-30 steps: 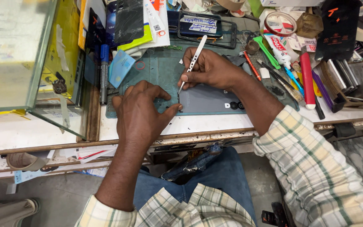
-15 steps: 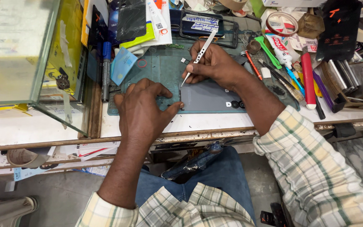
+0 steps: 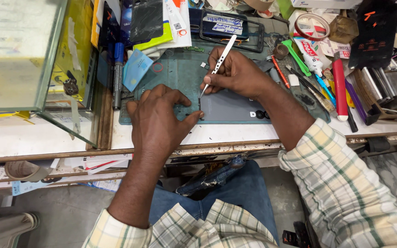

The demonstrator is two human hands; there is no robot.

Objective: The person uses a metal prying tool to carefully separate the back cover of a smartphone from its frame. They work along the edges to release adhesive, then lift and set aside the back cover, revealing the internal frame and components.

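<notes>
Head view: my left hand (image 3: 159,120) lies flat, pinning the phone (image 3: 228,109) on the mat (image 3: 180,73); my right hand (image 3: 235,73) pinches tweezers (image 3: 217,64), tip at its edge. Back looks closed.

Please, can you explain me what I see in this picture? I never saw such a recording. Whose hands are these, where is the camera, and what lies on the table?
There is no machine here, only a person at work. The camera sits on the person's head and looks down, so you see their own two arms in checked sleeves and their blue jeans below.

The left hand lies flat and presses on the flat grey phone, which lies back side up on a dark green work mat. The right hand holds thin silver metal tweezers like a pen, with the tip at the phone's left edge.

Around them the white workbench is crowded: a red-handled tool, a white glue tube, a green plastic pry tool, a light blue card, and a glass case at the left.
</notes>
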